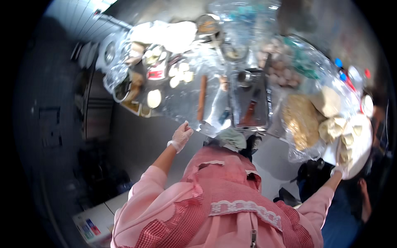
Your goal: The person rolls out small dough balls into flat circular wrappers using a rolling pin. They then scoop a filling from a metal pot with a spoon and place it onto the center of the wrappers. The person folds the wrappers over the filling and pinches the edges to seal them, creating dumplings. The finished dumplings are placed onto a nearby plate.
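My left hand point(182, 136), in a clear glove, hangs just off the front edge of the steel table point(176, 102), fingers curled together with nothing visible in them. The nearest thing to it is a wooden rolling pin point(202, 97) lying on the table. Far to the right, my gloved right hand point(340, 170) grips the near rim of a white oval tray point(361, 152). Pale shaped dough pieces point(346, 141) lie along the tray. Beside it are a plastic-wrapped yellowish mass point(301, 121) and a pale dough lump point(327, 100). Blur hides finer detail.
A metal tray point(250, 111) holds a brown-handled tool point(249, 113) and a small metal cup point(245, 78). Eggs point(282, 73) sit in plastic behind it. Pale rounds point(180, 74) and a white disc point(154, 98) lie left. Another person's arm point(365, 198) shows at right.
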`<state>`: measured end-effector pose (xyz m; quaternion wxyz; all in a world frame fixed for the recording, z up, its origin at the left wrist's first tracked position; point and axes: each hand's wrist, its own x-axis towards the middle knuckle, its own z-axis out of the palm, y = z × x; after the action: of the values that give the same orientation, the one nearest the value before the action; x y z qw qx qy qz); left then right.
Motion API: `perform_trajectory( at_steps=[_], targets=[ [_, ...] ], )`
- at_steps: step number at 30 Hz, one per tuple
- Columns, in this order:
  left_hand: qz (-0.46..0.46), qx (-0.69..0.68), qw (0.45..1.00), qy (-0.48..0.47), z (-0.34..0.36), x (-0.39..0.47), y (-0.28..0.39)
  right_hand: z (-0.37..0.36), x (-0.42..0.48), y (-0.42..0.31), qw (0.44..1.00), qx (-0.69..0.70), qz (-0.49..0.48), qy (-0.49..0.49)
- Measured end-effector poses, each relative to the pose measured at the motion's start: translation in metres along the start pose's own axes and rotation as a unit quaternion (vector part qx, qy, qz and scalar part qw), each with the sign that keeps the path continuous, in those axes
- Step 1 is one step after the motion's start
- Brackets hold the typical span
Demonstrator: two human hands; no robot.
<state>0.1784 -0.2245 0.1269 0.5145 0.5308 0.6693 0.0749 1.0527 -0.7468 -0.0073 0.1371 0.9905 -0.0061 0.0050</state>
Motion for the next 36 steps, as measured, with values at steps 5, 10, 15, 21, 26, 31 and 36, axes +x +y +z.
perform_trajectory(
  at_steps=[5,10,15,21,26,31,36],
  targets=[
    [0.025,0.116,0.975,0.187,-0.093,0.036,-0.096,-0.041,-0.076,-0.061,0.938,0.278,0.119,0.171],
    [0.006,0.201,0.928,0.314,-0.245,0.13,-0.129,-0.134,-0.32,-0.206,0.634,0.772,0.039,-0.016],
    [0.019,0.206,0.906,0.369,-0.34,0.253,-0.176,-0.236,-0.567,-0.323,0.694,0.718,-0.009,-0.052],
    [-0.068,0.081,0.936,0.337,-0.351,0.31,-0.233,-0.329,-0.788,-0.458,0.679,0.705,-0.086,-0.185],
    [0.035,-0.054,0.966,0.249,-0.339,0.29,-0.196,-0.35,-0.921,-0.554,0.612,0.628,-0.267,-0.4],
    [0.379,-0.047,0.906,0.182,-0.341,0.184,-0.102,-0.367,-1.033,-0.625,0.384,0.622,-0.07,-0.679],
    [0.491,-0.1,0.865,0.024,-0.414,0.095,-0.041,-0.388,-1.054,-0.654,0.325,0.637,-0.092,-0.693]
  ],
)
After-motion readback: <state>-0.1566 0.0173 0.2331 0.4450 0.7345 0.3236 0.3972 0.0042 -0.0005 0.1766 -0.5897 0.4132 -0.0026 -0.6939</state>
